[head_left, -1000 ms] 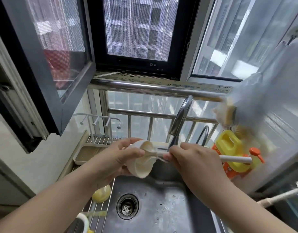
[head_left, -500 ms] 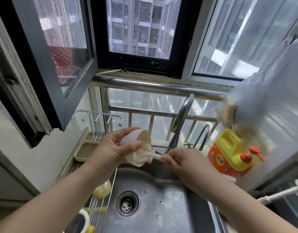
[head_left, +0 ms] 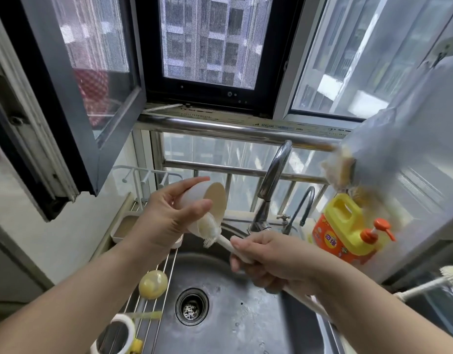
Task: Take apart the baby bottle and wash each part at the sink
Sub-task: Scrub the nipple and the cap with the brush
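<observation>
We grip the cap (head_left: 205, 200) in our left hand (head_left: 166, 221), fingers curled round it, mouth tipped toward three o'clock. Our right hand (head_left: 271, 256) clamps the brush (head_left: 210, 229), bristles at the cap's lower rim, above the sink (head_left: 246, 315). So the bottle looks already apart, and scrubbing is under way. At seven o'clock the nipple (head_left: 153, 284) and the ring (head_left: 118, 335) wait on the rack (head_left: 154, 302); whether they are washed we cannot tell. No water runs from the tap (head_left: 271, 180), so rinsing probably remains.
</observation>
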{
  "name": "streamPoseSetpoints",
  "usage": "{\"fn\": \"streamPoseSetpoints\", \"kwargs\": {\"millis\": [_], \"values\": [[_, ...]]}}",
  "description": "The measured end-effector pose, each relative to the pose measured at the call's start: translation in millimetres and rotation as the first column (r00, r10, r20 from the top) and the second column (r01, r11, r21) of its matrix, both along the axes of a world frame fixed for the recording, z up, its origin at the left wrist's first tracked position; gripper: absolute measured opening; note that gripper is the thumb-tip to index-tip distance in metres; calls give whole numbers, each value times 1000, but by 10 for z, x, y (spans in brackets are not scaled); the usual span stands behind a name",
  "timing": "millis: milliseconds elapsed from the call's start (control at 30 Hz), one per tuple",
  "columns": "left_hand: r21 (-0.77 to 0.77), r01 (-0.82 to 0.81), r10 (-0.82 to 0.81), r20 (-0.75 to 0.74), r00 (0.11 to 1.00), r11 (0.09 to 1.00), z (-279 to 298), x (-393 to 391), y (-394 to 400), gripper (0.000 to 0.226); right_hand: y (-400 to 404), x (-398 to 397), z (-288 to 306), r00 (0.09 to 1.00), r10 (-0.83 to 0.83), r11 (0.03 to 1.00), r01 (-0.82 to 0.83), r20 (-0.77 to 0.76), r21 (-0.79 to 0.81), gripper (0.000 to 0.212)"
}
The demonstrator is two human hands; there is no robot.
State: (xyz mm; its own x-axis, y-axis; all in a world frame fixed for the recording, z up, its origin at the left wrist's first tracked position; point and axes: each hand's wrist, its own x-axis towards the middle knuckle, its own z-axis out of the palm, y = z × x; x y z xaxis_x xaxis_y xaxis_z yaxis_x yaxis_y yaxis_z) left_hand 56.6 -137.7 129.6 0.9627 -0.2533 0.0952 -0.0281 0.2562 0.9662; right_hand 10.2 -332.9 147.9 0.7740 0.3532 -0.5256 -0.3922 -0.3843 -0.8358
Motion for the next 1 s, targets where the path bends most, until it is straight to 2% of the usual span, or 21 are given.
{"fn": "streamPoseSetpoints", "kwargs": {"millis": [33,67,100,133,167,200,233,267,300,333,367,400,433,533,633,700,733,800,867,933,1000], "values": [[7,-4,4,9,1000,1000,0,2,6,72,13,-2,-21,998,0,998,4,61,-65,44],[6,-7,7,7,1000,1000,-6,2,6,74,29,7,-13,982,16,974,28,190,-224,44],[1,-8,8,-2,1000,1000,-16,0,2,75,25,15,-4,931,46,910,111,363,-399,42],[1,-2,2,-14,1000,1000,-28,1,-7,76,3,19,9,838,138,805,216,528,-552,39],[7,7,-7,-24,1000,1000,-28,-6,-19,77,-39,34,16,708,277,671,341,649,-658,38],[16,18,-17,-30,999,1000,-21,-8,-26,77,-90,48,17,566,422,538,473,708,-698,38],[23,27,-27,-29,999,999,-5,-8,-28,78,-122,44,35,436,511,487,563,741,-667,39],[32,36,-35,-25,999,999,13,-3,-27,78,-129,52,33,352,549,473,617,758,-629,41],[39,39,-38,-21,999,998,31,7,-23,77,-107,56,39,377,521,496,596,766,-631,42],[39,34,-33,-19,999,999,43,19,-12,76,-68,53,32,476,455,542,522,752,-659,42],[32,25,-24,-19,1000,999,47,29,0,73,-28,37,7,616,351,629,403,706,-664,41],[27,18,-18,-15,1000,999,41,32,11,72,15,17,8,743,265,706,285,615,-649,40],[24,11,-11,-6,1000,1000,22,27,17,73,34,9,8,819,230,758,188,526,-624,41],[61,-13,9,63,998,998,-52,-18,26,75,36,-5,68,947,126,910,8,295,-416,45],[194,-39,11,143,990,980,-123,-42,25,87,36,-1,102,997,9,997,-3,81,-77,46],[198,24,-39,75,996,980,-170,-17,30,103,55,12,74,999,-29,998,29,15,57,46],[199,53,-61,35,998,979,-190,-3,39,107,53,20,50,999,-37,997,36,16,70,46],[253,83,-79,-26,997,964,-170,-2,47,103,34,40,9,997,-35,999,36,68,-1,46],[304,111,-91,-81,993,946,-84,1,51,91,2,61,-6,989,-33,987,55,146,-149,47],[230,211,-171,-182,968,950,12,7,44,87,-23,72,22,974,3,953,65,225,-295,47],[63,286,-254,-303,919,956,82,28,32,80,-37,84,40,950,68,909,67,304,-412,46]]}}
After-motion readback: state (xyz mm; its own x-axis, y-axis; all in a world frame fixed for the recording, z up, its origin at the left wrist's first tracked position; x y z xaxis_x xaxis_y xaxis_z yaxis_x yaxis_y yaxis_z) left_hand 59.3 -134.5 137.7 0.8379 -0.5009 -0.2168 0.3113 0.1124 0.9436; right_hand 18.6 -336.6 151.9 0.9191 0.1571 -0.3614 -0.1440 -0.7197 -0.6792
